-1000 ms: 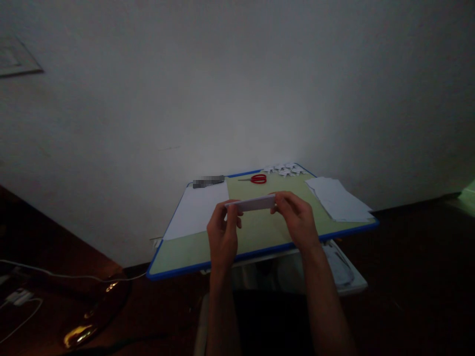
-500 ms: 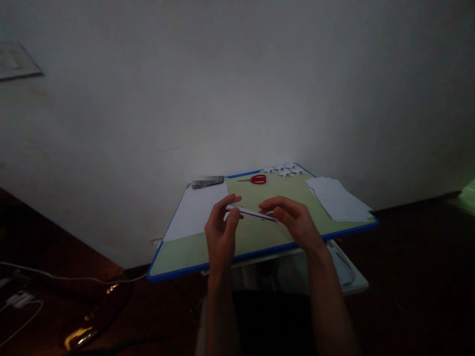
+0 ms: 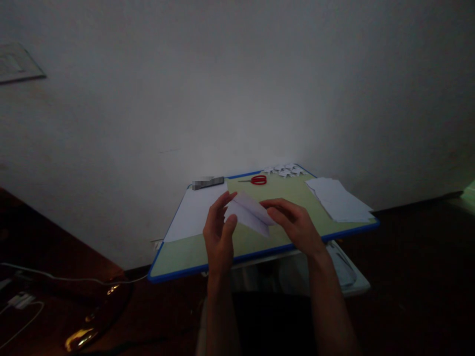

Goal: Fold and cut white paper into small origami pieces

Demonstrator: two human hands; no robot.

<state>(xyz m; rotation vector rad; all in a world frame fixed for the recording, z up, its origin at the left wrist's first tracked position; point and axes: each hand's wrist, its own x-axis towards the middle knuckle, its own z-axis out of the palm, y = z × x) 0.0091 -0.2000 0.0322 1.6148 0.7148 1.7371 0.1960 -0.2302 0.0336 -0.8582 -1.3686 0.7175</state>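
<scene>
A creased piece of white paper (image 3: 248,213) is held up over the table's near half, partly opened along a fold that runs down its middle. My left hand (image 3: 219,228) is closed on its left end, thumb in front and fingers behind. At the right end, my right hand (image 3: 293,222) pinches the paper between thumb and fingers. Behind the hands, red-handled scissors (image 3: 259,180) lie on the table. Several small folded paper pieces (image 3: 285,170) are grouped at the back right corner.
The light green table (image 3: 181,259) has a blue edge and stands against a pale wall. A large white sheet (image 3: 193,212) covers its left side, with a dark, partly blurred object (image 3: 211,182) at the top. Stacked white sheets (image 3: 337,200) lie at the right. A white cable (image 3: 74,279) runs left.
The paper was seen nearly edge-on as a thin folded strip. Now it is spread apart with its faces showing, and my right fingers have closed on its right end.
</scene>
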